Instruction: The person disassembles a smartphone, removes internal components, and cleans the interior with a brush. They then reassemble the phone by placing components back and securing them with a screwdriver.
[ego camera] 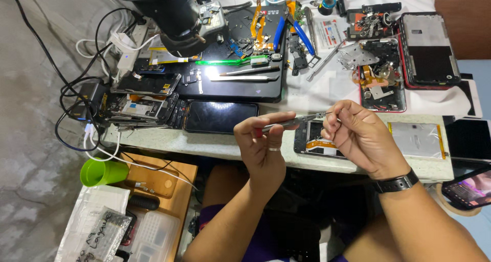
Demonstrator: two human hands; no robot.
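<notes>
While our left hand (263, 147) pinches one pair of tweezers (292, 122), our right hand (360, 139) pinches their tip above one opened phone (318, 140) on the worktable (230, 144).

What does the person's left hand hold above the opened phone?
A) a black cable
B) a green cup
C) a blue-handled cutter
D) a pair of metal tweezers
D: the left hand grips thin metal tweezers, whose tip meets the fingers of the right hand over the opened phone.
</notes>
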